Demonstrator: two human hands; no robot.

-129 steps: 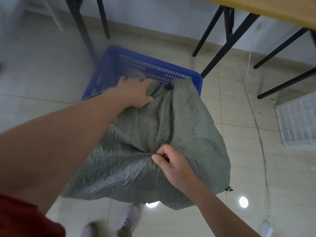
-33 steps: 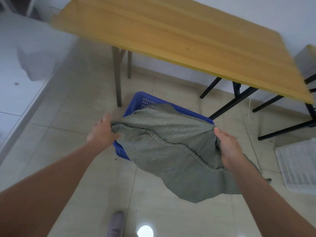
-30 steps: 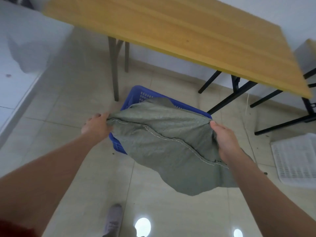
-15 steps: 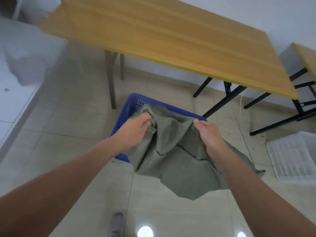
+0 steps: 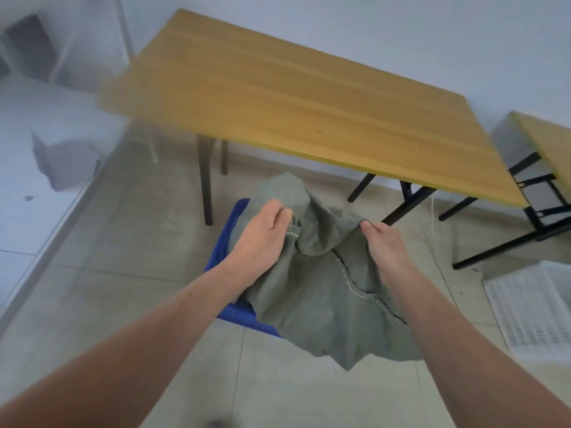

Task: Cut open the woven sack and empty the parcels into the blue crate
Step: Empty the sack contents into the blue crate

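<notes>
left hand [image 5: 262,239] and right hand [image 5: 383,245] both have fingers curled tight into the limp woven sack [image 5: 321,291], seam slanting between them, and it hangs right over the blue crate [image 5: 225,242], mostly hidden below, wooden table [image 5: 293,97] beyond.

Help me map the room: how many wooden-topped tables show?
2: one large yellow wooden-topped table beyond the grey-green woven sack, a second table cut off at right; others may be hidden.
</notes>
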